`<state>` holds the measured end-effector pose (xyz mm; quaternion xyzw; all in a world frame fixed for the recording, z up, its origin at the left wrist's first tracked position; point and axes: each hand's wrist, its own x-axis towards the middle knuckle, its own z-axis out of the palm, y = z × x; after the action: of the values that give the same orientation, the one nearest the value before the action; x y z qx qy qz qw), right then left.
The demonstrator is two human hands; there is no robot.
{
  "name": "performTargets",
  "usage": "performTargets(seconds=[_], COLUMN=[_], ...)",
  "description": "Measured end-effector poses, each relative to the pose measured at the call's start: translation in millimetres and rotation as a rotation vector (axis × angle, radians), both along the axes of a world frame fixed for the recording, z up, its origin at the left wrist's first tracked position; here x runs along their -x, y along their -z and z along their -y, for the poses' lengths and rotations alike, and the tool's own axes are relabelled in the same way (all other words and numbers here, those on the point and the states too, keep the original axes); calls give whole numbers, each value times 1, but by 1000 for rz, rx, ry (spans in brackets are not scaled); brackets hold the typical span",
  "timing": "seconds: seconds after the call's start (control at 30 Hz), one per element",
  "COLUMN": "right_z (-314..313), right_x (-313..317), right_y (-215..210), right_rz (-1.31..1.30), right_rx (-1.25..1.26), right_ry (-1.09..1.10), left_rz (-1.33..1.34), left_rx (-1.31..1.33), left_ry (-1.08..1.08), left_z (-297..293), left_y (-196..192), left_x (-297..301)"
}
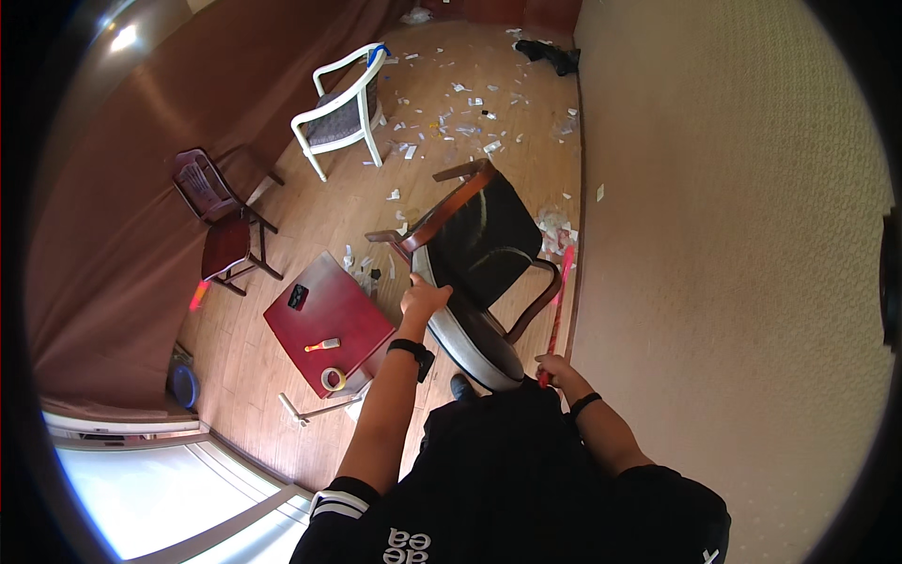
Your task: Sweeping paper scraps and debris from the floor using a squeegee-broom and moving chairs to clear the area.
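Observation:
A wooden armchair [487, 240] with black upholstery and a grey-edged seat is tipped over in front of me. My left hand [427, 297] is closed around the edge of its seat. In my right hand [556, 368], beside the wall, is a long red broom [555, 320]. The broom's handle end is in my fist, and its reddish far end reaches down by a heap of scraps [556, 226] along the wall. Part of the armchair's underside is hidden.
A red table [352, 324] at left bears a tape roll [333, 378], an orange-and-white brush [322, 345] and a small black object [298, 297]. Beyond stand a white armchair [362, 99] and dark red chair [227, 240]. Paper scraps [460, 87] litter the floor. A wall [714, 235] runs along my right.

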<state>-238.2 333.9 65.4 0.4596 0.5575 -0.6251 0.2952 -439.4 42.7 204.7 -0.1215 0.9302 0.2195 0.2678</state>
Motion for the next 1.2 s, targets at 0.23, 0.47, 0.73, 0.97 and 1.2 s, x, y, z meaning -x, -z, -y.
performTargets(seconds=[0.23, 0.47, 0.73, 0.97, 1.2], right_z=[81, 40, 43, 32, 35], right_x=[13, -32, -58, -73, -103], right_y=[-19, 60, 14, 67, 100], right_rz=[92, 26, 174, -87, 11], right_rx=[129, 200, 283, 813, 639], right_ry=[-63, 203, 178, 340, 421], left_rz=[50, 46, 36, -3, -57], left_rx=[48, 0, -68, 4, 32], left_ry=[-87, -28, -46, -17, 36], left_z=[15, -27, -33, -38, -35], left_y=[12, 5, 12, 4, 8], left_x=[-12, -47, -57, -51, -73])
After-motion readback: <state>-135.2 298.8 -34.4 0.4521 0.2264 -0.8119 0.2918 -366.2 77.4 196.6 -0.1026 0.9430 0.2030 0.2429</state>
